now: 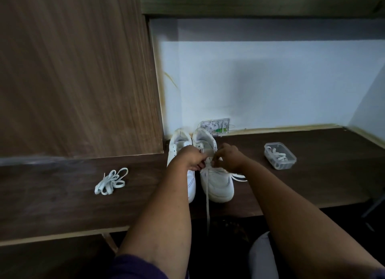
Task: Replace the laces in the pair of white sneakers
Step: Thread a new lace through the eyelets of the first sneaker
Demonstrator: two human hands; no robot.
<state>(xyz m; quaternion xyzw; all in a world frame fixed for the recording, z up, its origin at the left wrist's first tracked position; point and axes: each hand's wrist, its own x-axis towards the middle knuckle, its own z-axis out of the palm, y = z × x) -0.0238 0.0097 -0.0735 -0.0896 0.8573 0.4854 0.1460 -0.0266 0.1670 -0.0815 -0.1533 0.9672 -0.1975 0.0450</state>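
Pinching lace (209,168) over right sneaker (218,183): left hand (192,157) fingers and right hand (228,157) fingers closed on it.

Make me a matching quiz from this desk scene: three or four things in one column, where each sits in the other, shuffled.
Things:
1. loose bundle of white laces
2. clear plastic tub holding laces
3. white sneaker being laced
4. white lace end

Places:
A. under both hands
B. dangling over the desk's front edge
C. far left on the desk
D. right of the shoes

Pairs: 1-C, 2-D, 3-A, 4-B
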